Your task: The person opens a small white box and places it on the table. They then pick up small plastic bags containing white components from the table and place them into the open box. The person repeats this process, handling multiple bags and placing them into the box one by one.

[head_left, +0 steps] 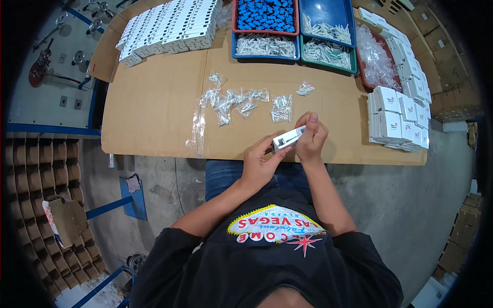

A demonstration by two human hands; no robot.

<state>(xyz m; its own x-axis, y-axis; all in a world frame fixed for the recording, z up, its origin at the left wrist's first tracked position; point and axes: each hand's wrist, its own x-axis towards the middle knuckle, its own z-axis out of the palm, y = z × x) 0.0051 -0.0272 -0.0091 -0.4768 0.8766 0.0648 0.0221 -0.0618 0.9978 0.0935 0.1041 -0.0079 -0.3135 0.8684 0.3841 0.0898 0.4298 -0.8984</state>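
Observation:
A small white box-like piece [288, 138] with dark openings along its side is held over the near edge of the cardboard-covered table [149, 113]. My left hand [261, 163] grips its left end, thumb below and fingers behind. Closed around the other end is my right hand [311, 141], its thumb pointing up; the fingers hide that end. Just beyond my hands lies a clear bag of small white parts [281, 108], with another small bag [305, 89] farther off. To the left, several similar bags [224, 106] lie in a loose pile.
White boxes [172, 28] are stacked at the back left, and more white boxes [393, 120] at the right. At the back stand a red tray of blue parts [266, 34], a blue tray of white parts [266, 60], and a red bin of clear bags [363, 77].

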